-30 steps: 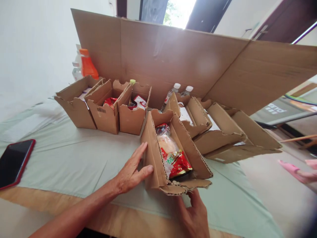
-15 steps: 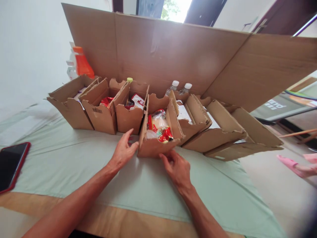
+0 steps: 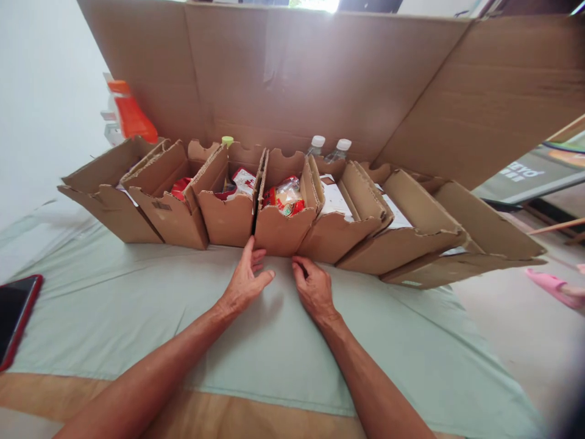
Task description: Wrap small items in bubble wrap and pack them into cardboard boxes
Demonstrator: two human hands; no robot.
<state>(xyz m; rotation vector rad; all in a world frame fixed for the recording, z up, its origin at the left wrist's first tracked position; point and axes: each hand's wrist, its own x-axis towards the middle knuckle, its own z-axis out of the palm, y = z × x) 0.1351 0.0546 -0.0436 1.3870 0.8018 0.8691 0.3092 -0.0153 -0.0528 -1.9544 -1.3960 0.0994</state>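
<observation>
A cardboard box (image 3: 280,230) stands in the middle of a row of similar open-topped boxes, with a red-and-clear food packet (image 3: 289,198) inside. My left hand (image 3: 244,277) is at this box's lower left front corner, fingers stretched and thumb apart, holding nothing. Close to the lower right front of the same box, my right hand (image 3: 314,285) has its fingers curled in, with nothing visible in them. Left of it, another box (image 3: 227,221) holds a white-and-red packet (image 3: 244,181). The box on the right (image 3: 329,236) contains a white item (image 3: 333,198).
A tall cardboard panel (image 3: 292,79) rises behind the row. Bottles with white caps (image 3: 342,145) and an orange bottle (image 3: 133,116) stand behind the boxes. A phone (image 3: 18,317) lies at the left on the green cloth (image 3: 269,347). Pink footwear (image 3: 553,286) shows at the right.
The middle box has slid back, its front now about level with its neighbours. Both hands have moved forward with it. My right hand's fingers have curled in beside the box. The view has tilted down.
</observation>
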